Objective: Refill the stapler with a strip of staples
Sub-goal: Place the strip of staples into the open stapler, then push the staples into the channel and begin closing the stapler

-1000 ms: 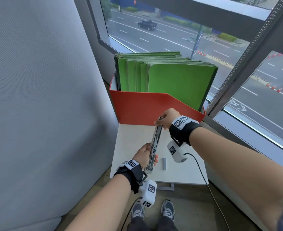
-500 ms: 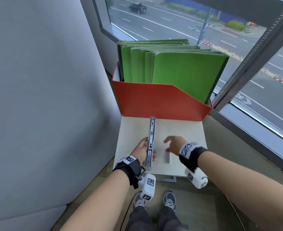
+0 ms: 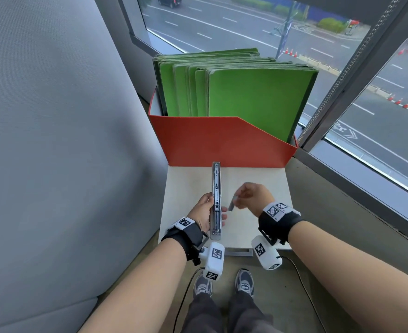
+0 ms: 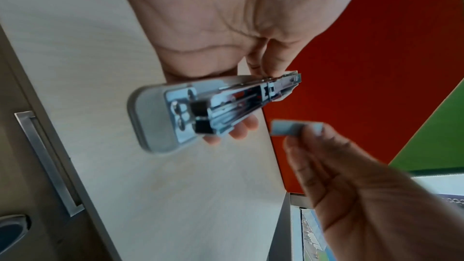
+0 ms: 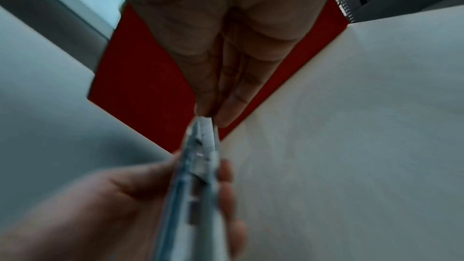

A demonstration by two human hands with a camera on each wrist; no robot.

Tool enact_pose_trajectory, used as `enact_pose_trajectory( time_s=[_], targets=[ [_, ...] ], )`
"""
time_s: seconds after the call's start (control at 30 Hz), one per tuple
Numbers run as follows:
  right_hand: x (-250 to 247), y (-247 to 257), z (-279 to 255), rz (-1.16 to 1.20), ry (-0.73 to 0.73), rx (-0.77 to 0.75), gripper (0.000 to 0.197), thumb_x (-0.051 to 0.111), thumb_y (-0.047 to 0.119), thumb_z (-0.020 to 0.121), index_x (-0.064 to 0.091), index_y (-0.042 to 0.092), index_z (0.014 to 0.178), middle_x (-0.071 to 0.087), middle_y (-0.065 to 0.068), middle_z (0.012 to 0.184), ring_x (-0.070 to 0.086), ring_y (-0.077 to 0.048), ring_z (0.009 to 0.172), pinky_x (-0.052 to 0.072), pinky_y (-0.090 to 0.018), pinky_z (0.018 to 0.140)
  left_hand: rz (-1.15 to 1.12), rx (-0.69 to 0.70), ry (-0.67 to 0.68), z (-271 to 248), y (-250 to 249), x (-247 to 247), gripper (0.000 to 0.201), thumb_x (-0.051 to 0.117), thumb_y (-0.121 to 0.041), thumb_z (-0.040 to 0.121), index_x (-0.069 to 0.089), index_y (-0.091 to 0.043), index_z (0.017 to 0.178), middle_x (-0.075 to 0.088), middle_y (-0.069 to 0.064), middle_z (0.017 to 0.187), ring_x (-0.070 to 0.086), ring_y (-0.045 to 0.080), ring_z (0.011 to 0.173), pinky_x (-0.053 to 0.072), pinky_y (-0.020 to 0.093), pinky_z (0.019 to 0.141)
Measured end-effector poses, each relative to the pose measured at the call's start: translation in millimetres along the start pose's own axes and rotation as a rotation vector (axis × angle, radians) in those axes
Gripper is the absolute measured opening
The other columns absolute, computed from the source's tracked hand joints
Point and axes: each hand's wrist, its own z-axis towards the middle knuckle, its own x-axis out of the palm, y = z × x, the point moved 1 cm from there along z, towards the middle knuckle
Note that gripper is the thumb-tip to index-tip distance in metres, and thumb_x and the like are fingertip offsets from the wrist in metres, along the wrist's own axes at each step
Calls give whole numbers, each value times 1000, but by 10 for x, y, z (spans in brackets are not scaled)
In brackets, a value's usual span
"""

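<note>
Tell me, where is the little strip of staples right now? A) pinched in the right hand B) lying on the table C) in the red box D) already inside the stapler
A: the right hand pinches the strip of staples in the air beside the opened stapler, which the left hand holds.

stapler [image 3: 216,200] left of staple strip [image 3: 231,205], file box [image 3: 222,143] behind
</note>
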Motion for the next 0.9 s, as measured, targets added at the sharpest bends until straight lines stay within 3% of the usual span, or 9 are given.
enact_pose_trajectory(
  time_s=[0.13,0.4,0.6,0.73,0.9],
  targets=[
    [11,264,-58,180,35,-83,17,72,-1,77,62,12,72,70,-15,73,66,-24,62,60,-35,70,20,5,11,14,-21,33,23,30,-30,101,44,-23,118,62,11,81,60,24,61,51,34,58],
    [125,274,-44,44,68,-78,11,70,0,78,62,7,80,69,-17,76,68,-24,63,60,-43,74,31,9,18,77,-14,42,15,37,-31,100,49,-28,106,61,11,80,62,22,56,53,34,56],
    [173,298,-35,-133,72,-125,17,68,4,79,59,19,74,74,-21,81,67,-22,65,59,-42,72,25,2,20,113,18,75,18,33,-31,101,47,-25,110,60,11,77,59,24,58,51,35,59],
    [218,311,-47,-215,55,-150,14,70,7,78,61,18,76,70,-12,79,61,-18,68,56,-38,73,34,-16,0,156,24,58,19,33,-33,101,46,-25,113,61,10,76,60,21,53,51,32,57],
    [269,304,-82,-372,61,-193,12,71,10,75,68,11,86,54,-1,86,53,-17,75,46,-28,70,10,-10,-14,166,19,38,17,40,-32,99,46,-27,114,60,6,74,59,20,49,50,31,54]
  ],
)
